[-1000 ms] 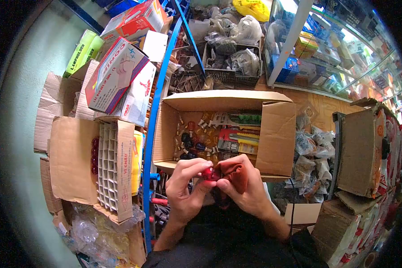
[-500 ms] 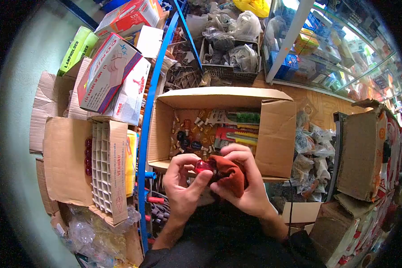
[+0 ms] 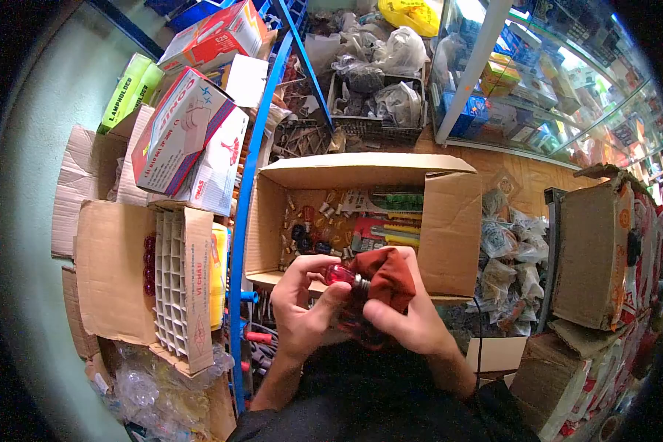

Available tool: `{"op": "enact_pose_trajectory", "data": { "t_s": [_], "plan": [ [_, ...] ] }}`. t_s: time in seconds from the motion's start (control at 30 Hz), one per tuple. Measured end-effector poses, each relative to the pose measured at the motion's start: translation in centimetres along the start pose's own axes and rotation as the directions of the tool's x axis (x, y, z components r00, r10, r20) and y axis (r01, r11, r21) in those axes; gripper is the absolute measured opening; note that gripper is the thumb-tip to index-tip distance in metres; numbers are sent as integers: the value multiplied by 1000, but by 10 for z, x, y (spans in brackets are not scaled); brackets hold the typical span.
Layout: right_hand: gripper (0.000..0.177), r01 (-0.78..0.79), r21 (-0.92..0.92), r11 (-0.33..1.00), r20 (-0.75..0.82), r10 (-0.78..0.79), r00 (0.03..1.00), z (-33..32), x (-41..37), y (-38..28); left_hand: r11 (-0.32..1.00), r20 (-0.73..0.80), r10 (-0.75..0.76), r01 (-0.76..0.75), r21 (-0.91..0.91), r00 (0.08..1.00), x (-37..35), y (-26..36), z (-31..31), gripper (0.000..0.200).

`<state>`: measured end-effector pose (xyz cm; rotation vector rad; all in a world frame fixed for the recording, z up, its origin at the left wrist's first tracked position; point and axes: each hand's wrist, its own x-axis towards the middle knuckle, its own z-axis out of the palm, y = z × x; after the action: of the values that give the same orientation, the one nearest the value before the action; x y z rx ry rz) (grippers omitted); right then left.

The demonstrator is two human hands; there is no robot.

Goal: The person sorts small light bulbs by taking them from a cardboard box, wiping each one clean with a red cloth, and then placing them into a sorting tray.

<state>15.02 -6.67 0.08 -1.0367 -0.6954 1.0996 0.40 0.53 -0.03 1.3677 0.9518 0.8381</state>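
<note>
Between the fingertips and thumb of my left hand (image 3: 306,295) is a small red glass bulb (image 3: 339,275), its metal screw base pointing right. My right hand (image 3: 412,309) is closed round a rust-red cloth (image 3: 390,278), whose folds touch or nearly touch the bulb's base. Part of the cloth hangs below, blurred. Both hands are above the front edge of an open cardboard box (image 3: 453,236), which holds loose small bulbs (image 3: 307,214) and packets with yellow and green items (image 3: 401,227).
At the left stand a divided carton (image 3: 171,283) with red bulbs beside its grid, and printed boxes (image 3: 177,136). A blue metal post (image 3: 237,295) runs alongside. Plastic bags (image 3: 512,258) lie at the right, near a glass cabinet (image 3: 545,88) and stacked cartons (image 3: 589,250).
The cloth has shifted off the bulb's base, which now shows. My right thumb and fingers have changed position, and the cloth's lower part hangs down. The view has shifted slightly.
</note>
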Motion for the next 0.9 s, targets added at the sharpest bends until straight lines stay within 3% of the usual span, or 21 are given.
{"op": "enact_pose_trajectory", "data": {
  "t_s": [0.03, 0.1, 0.13, 0.23, 0.33, 0.4, 0.53, 0.63, 0.67, 0.77, 0.83, 0.9],
  "plan": [
    [38, -15, -13, 1000, 32, 16, 999, -2, 0, 1, 998, -36, -60, 59, -36, 998, -1, 1, 0, 34],
    [44, -55, -40, 998, 96, 59, 994, -6, -1, 4, 1000, -5, 5, -5, 1, 1000, -1, -1, -3, 33],
    [40, 31, -200, 979, 73, -16, 997, -7, 2, 6, 999, 4, 54, -54, 9, 999, 0, -1, -2, 33],
    [36, -142, -317, 938, 70, 173, 982, -11, -1, -2, 991, 34, 128, -129, 19, 991, 0, -6, -6, 37],
    [35, -155, -265, 952, 65, 177, 982, -11, -2, 1, 982, 67, 184, -185, 20, 981, 1, -8, -8, 37],
    [37, -194, -116, 974, 37, 199, 979, -9, 1, 8, 968, 100, 249, -252, 17, 963, 3, -12, -8, 38],
    [39, -298, 117, 947, 11, 299, 954, -6, 3, 5, 972, 86, 232, -229, -46, 969, 4, -7, -2, 36],
    [40, -132, -78, 988, 55, 137, 989, -7, 0, 8, 992, 48, 124, -124, 13, 991, 2, -6, -3, 35],
    [42, -2, -234, 972, 73, 20, 997, -8, 1, 9, 996, 42, 80, -82, 28, 996, -2, -1, -5, 34],
    [43, 137, -507, 851, 123, -85, 989, -8, -2, 7, 991, 21, 25, -28, 128, 999, -4, 7, -8, 33],
    [42, 37, -502, 864, 84, 7, 996, -5, -1, 1, 981, 15, 27, -29, 191, 1000, -4, 8, -10, 33],
    [42, -64, -419, 906, 63, 100, 993, -4, 0, 1, 953, 61, 139, -151, 263, 988, 1, 9, -12, 32]
  ]
}}
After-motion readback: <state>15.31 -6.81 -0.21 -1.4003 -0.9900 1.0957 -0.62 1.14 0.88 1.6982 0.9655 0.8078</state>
